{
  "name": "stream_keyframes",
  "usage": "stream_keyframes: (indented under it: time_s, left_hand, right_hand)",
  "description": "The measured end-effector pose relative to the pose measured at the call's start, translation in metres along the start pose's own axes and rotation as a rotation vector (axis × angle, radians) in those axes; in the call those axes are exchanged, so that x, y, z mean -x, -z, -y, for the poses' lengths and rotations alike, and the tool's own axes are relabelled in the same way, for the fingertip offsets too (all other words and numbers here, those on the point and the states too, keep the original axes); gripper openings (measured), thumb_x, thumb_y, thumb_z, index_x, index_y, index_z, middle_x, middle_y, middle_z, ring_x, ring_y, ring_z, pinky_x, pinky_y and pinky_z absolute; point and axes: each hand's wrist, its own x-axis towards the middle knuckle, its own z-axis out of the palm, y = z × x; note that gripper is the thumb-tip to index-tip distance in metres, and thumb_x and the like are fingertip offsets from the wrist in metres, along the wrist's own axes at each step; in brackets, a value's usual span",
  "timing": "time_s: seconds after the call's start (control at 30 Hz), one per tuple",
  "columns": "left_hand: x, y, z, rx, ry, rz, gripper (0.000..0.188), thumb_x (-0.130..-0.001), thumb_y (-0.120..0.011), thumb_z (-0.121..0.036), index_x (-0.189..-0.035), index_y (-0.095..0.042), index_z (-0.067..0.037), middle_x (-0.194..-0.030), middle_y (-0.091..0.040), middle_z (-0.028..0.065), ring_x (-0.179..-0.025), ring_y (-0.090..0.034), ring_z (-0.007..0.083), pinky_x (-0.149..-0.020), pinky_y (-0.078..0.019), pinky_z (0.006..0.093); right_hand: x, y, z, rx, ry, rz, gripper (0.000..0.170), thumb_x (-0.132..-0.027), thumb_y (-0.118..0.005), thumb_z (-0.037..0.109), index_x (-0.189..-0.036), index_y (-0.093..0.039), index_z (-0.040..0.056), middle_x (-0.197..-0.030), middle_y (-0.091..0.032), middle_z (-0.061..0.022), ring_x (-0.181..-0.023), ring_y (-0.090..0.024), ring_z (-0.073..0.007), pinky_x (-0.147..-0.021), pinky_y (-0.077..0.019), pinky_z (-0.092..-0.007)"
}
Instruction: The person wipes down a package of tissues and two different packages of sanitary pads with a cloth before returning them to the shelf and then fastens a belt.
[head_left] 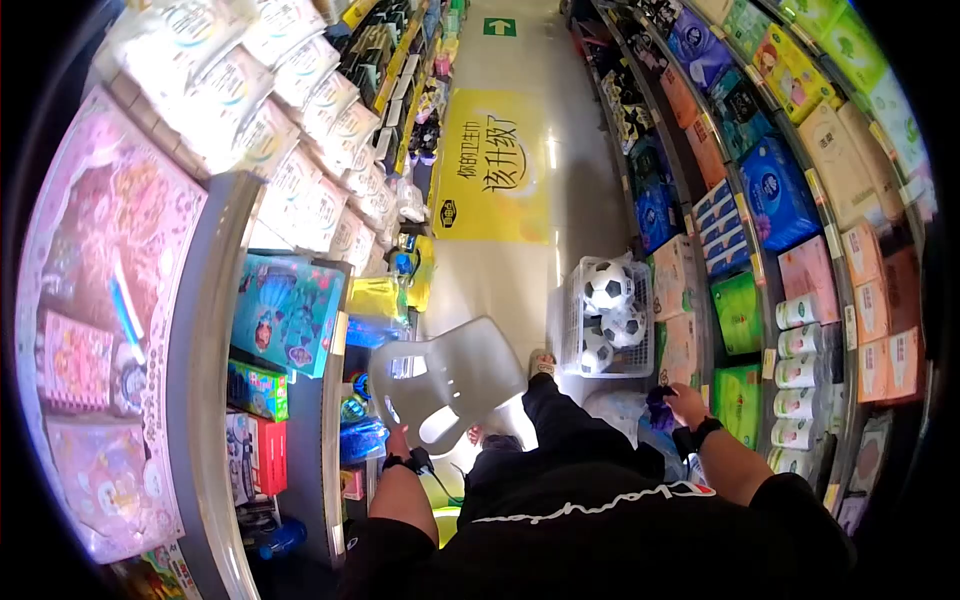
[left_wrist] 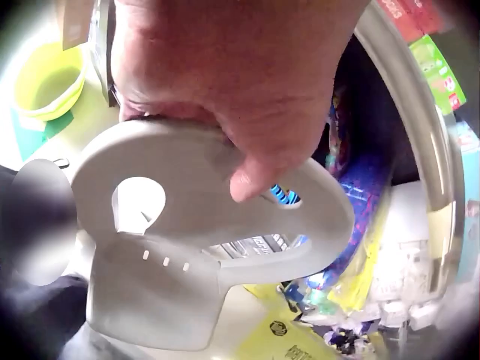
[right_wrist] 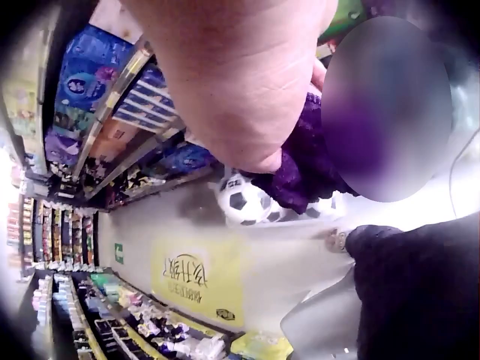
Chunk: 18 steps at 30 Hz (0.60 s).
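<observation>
A light grey plastic chair [head_left: 475, 362] with cut-out holes is tilted in the aisle at the person's left. My left hand [head_left: 398, 442] grips the edge of its backrest, and in the left wrist view the thumb lies over the panel of the chair [left_wrist: 157, 300]. On the other side, my right hand [head_left: 686, 404] holds a bunched dark purple cloth [head_left: 660, 408]. Lacy folds of this cloth [right_wrist: 300, 176] hang below the fingers in the right wrist view, where the palm side is hidden.
A white basket [head_left: 572, 335] with several soccer balls [head_left: 608, 284] stands against the right shelves, which hold tissue packs [head_left: 775, 192]. Left shelves carry boxed goods [head_left: 285, 310] and white packs [head_left: 310, 190]. A yellow floor sticker [head_left: 490, 165] lies ahead. A yellow-green bucket [left_wrist: 51, 82] stands nearby.
</observation>
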Motion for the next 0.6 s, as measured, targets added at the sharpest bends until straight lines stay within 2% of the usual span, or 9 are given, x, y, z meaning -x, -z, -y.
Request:
stream_keyframes:
  time_s: [0.07,0.1,0.17,0.23,0.33,0.43,0.5,0.53,0.6]
  left_hand:
    - [0.044,-0.02,-0.032,-0.255,-0.132,0.07,0.038,-0.088,-0.06,-0.033,-0.109,-0.069,-0.002,-0.11,-0.07,0.0082,-0.096,-0.065,0.0204,-0.086,-0.0483,0.0337]
    - [0.04,-0.028,-0.036,-0.17,0.024,0.077,0.036,-0.081,-0.069,-0.021,-0.108,-0.065,0.003,-0.101,-0.067,0.0114,-0.085,-0.064,0.0266,-0.075,-0.0526,0.0421]
    - [0.039,-0.051,-0.039,-0.28,0.076,0.166,0.034,-0.079,-0.068,-0.012,-0.11,-0.062,0.001,-0.099,-0.066,0.0115,-0.086,-0.066,0.0265,-0.071,-0.0566,0.0427]
    - [0.083,-0.095,-0.079,-0.235,0.076,0.159,0.052,-0.076,-0.066,-0.01,-0.127,-0.054,-0.003,-0.096,-0.066,0.0116,-0.09,-0.067,0.0292,-0.071,-0.0589,0.045]
    - [0.081,-0.142,-0.11,-0.216,0.076,0.174,0.04,-0.076,-0.064,-0.006,-0.115,-0.057,0.0,-0.094,-0.065,0.0124,-0.087,-0.068,0.0316,-0.072,-0.0597,0.0493]
    - [0.076,-0.195,-0.163,-0.194,0.001,0.11,0.028,-0.077,-0.06,-0.003,-0.104,-0.057,0.005,-0.091,-0.064,0.0178,-0.078,-0.068,0.0332,-0.064,-0.0607,0.0497]
    - [0.067,-0.217,-0.194,-0.207,-0.017,0.126,0.026,-0.078,-0.059,-0.003,-0.104,-0.057,0.004,-0.089,-0.063,0.0173,-0.076,-0.068,0.0319,-0.061,-0.0601,0.0482]
    - [0.073,-0.229,-0.209,-0.189,-0.022,0.118,0.029,-0.079,-0.058,-0.004,-0.108,-0.056,0.001,-0.091,-0.064,0.0144,-0.077,-0.068,0.0298,-0.064,-0.0593,0.0467]
    - [0.071,-0.246,-0.231,-0.141,-0.037,0.171,0.036,-0.079,-0.057,-0.003,-0.115,-0.054,0.001,-0.092,-0.063,0.0141,-0.075,-0.068,0.0288,-0.061,-0.0595,0.0447]
  right_hand:
    - [-0.01,0.002,-0.006,-0.007,-0.145,0.18,0.038,-0.082,-0.067,0.027,-0.111,-0.065,0.0026,-0.103,-0.068,-0.0214,-0.099,-0.065,-0.037,-0.085,-0.0508,-0.0418]
    - [-0.019,-0.012,-0.031,-0.045,-0.17,0.199,0.037,-0.082,-0.067,0.028,-0.11,-0.066,0.0035,-0.103,-0.068,-0.0214,-0.099,-0.065,-0.0373,-0.085,-0.0509,-0.0417]
    - [-0.033,-0.014,-0.037,-0.118,-0.173,0.219,0.036,-0.081,-0.066,0.027,-0.11,-0.066,0.005,-0.102,-0.068,-0.0205,-0.099,-0.064,-0.0376,-0.085,-0.0503,-0.0419]
    - [-0.064,-0.007,-0.027,-0.191,-0.165,0.227,0.036,-0.08,-0.065,0.027,-0.109,-0.066,0.0065,-0.102,-0.068,-0.0196,-0.1,-0.063,-0.0379,-0.085,-0.0496,-0.0421]
    - [-0.109,0.012,-0.006,-0.102,-0.073,0.211,0.038,-0.081,-0.064,0.031,-0.109,-0.066,0.0054,-0.101,-0.068,-0.0204,-0.098,-0.063,-0.0378,-0.084,-0.0499,-0.0429]
    - [-0.159,0.022,-0.002,-0.332,-0.152,0.193,0.035,-0.081,-0.067,0.026,-0.107,-0.065,0.003,-0.094,-0.068,-0.0189,-0.091,-0.065,-0.033,-0.079,-0.0496,-0.0401]
    - [-0.189,0.023,-0.011,-0.532,-0.268,0.289,0.043,-0.084,-0.069,0.029,-0.117,-0.06,0.002,-0.085,-0.066,-0.0156,-0.085,-0.065,-0.0265,-0.074,-0.0506,-0.0365]
    - [-0.197,0.02,-0.015,-0.517,-0.12,0.138,0.041,-0.084,-0.071,0.026,-0.115,-0.06,0.002,-0.081,-0.064,-0.0114,-0.078,-0.062,-0.0205,-0.069,-0.0494,-0.0342]
    - [-0.201,0.03,-0.015,-0.598,-0.174,0.127,0.042,-0.084,-0.071,0.026,-0.115,-0.059,0.0009,-0.082,-0.064,-0.0113,-0.078,-0.062,-0.0211,-0.068,-0.0494,-0.0347]
